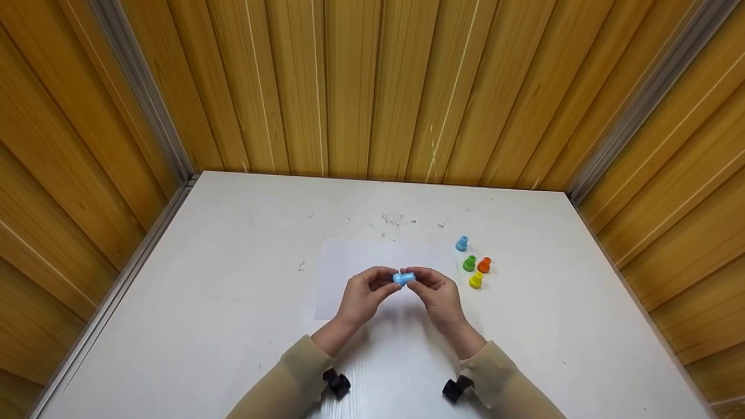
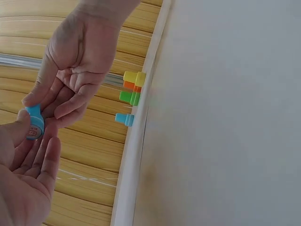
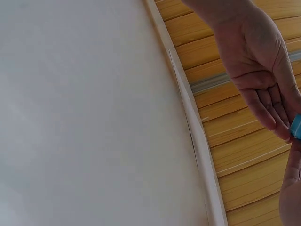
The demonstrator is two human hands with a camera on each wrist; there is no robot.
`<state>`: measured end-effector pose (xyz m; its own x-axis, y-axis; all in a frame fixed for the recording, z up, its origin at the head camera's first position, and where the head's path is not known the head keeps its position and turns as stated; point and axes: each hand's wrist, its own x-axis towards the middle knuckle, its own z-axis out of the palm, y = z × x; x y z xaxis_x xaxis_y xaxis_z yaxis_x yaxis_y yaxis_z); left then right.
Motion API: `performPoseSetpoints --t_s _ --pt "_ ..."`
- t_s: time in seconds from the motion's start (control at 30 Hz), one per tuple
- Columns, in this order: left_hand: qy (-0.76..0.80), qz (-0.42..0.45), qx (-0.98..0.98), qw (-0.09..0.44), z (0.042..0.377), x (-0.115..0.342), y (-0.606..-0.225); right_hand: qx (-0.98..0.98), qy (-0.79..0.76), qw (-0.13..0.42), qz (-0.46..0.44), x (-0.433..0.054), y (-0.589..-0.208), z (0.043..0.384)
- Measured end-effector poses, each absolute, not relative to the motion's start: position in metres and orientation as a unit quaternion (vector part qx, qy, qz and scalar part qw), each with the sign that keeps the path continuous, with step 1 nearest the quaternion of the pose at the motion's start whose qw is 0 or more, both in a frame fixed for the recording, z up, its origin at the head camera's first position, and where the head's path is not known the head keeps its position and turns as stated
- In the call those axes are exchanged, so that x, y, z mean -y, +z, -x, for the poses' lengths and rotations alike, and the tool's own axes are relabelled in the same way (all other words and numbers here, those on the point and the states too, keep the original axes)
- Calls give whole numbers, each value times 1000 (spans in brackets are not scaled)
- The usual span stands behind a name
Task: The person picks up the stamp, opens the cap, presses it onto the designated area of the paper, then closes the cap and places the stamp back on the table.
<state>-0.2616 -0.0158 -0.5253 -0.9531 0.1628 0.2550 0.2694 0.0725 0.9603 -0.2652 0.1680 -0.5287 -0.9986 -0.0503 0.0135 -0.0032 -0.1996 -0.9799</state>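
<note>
Both hands meet over the middle of the table around a light blue toy stamp [image 1: 403,279]. The left hand [image 1: 361,297] pinches its wide end between thumb and fingers. From the other side, the right hand [image 1: 440,295] pinches the narrow handle. The stamp lies on its side in the head view. Its round face, with a small reddish design, shows in the left wrist view on the blue stamp [image 2: 35,129]. Only part of the blue stamp [image 3: 296,127] appears at the edge of the right wrist view. A sheet of white paper [image 1: 349,256] lies beneath the hands.
Right of the paper stand another blue stamp [image 1: 461,244], a green stamp [image 1: 469,263], an orange stamp [image 1: 484,265] and a yellow stamp [image 1: 476,281]. Dark smudges [image 1: 393,219] mark the white table [image 1: 233,262] behind the paper. Wood-look panels [image 1: 349,87] enclose the table.
</note>
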Motion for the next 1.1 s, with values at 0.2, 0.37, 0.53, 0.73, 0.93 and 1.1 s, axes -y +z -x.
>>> performPoseSetpoints --t_s 0.2,0.37,0.53,0.73,0.93,1.1 --pt "-661 149 734 37 263 18 -527 -625 -780 29 11 -166 -533 267" --pt "-657 149 738 33 264 19 -528 -601 -798 37 6 -165 -535 267" --pt "-659 143 738 31 265 20 -527 -591 -805 48 -8 -164 -535 268" --pt "-671 148 726 32 270 23 -528 -546 -834 66 -41 -161 -532 273" --pt "-684 123 718 41 276 32 -528 -515 -853 55 -65 -157 -527 289" --pt "-694 89 711 64 284 42 -526 -568 -821 27 -57 -150 -523 314"
